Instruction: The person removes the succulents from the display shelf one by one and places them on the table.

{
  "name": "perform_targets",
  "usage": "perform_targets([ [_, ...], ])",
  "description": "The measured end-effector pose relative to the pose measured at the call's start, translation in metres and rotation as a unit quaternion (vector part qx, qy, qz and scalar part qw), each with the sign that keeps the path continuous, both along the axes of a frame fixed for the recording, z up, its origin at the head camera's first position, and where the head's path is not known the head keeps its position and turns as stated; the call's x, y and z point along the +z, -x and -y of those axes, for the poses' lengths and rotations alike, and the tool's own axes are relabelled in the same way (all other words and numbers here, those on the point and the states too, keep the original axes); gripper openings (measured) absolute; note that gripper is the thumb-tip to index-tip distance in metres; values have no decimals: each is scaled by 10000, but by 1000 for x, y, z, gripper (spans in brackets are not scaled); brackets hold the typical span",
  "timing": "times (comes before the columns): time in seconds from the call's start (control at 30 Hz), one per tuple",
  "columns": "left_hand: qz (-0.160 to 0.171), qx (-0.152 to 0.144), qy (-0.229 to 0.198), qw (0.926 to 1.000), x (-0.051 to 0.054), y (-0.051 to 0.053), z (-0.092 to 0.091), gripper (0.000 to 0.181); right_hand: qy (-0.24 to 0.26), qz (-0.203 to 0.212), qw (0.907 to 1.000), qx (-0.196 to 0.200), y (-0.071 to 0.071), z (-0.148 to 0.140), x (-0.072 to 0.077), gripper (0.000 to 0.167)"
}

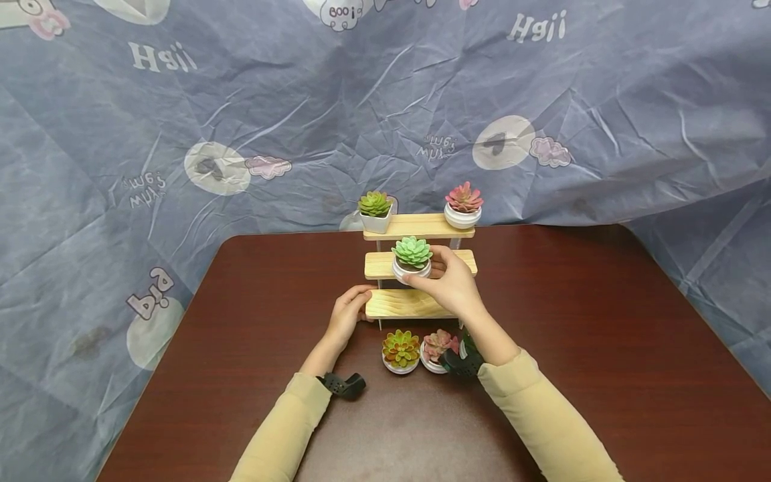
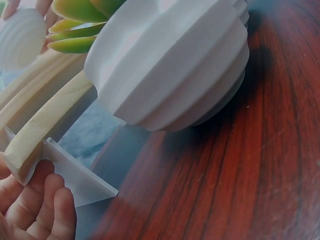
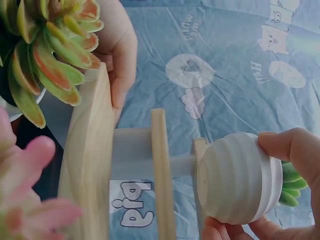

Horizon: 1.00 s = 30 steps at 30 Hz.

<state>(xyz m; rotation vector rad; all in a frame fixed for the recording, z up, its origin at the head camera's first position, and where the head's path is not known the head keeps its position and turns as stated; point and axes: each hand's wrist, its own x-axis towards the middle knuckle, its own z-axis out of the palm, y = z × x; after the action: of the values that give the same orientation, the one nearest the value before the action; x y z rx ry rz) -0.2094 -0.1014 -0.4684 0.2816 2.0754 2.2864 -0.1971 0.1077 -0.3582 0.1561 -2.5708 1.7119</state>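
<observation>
Right grip (image 1: 450,276) snug round pot (image 3: 235,177), left grip (image 1: 345,313) round edge of bottom shelf (image 1: 403,304), tabletop (image 1: 572,301) beyond

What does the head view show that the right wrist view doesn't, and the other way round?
Only the head view: the pink succulent and the angular-potted green succulent standing on the top shelf.
Only the right wrist view: the flat underside of the white pot.
Both: the right hand holding that pot, and the left hand at the lowest shelf.
</observation>
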Motion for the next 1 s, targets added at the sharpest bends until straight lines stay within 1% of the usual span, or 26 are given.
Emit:
perform_targets([
  [0.03, 20, 5, 7, 10000, -1, 0, 0, 32, -5, -6, 10000, -2, -1, -1, 1, 68],
  [0.17, 5, 102, -19, 9999, -16, 8, 1, 31, -16, -29, 10000, -40, -6, -5, 1, 68],
  [0.23, 58, 102, 20, 9999, -16, 8, 1, 30, -12, -40, 10000, -62, -9, -7, 1, 69],
  [0.27, 54, 103, -5, 9999, -19, 10, 1, 30, -13, -51, 10000, -69, -10, -9, 1, 69],
  [0.33, 83, 42, -12, 10000, -16, 9, 2, 30, 8, -72, 10000, -64, -12, -11, 0, 68],
  [0.5, 43, -16, 105, 9999, 0, 0, 1, 30, 124, -143, 9998, -20, -16, -16, -2, 64],
  [0.57, 23, -6, 157, 9999, 5, -3, 0, 30, 123, -171, 9998, -20, -18, -18, -2, 64],
  [0.63, 49, -3, 128, 9999, 0, -1, 1, 30, 98, -179, 9998, -42, -20, -20, -3, 64],
  [0.8, 78, 39, 23, 10000, -16, 9, 2, 32, 20, -155, 9998, -100, -24, -25, -5, 65],
  [0.87, 50, 82, 45, 9999, -19, 10, 1, 32, -39, -124, 9998, -125, -25, -27, -6, 67],
  [1.0, 2, 170, 101, 9998, -21, 10, 0, 31, -70, -32, 9998, -160, -27, -31, -9, 68],
])
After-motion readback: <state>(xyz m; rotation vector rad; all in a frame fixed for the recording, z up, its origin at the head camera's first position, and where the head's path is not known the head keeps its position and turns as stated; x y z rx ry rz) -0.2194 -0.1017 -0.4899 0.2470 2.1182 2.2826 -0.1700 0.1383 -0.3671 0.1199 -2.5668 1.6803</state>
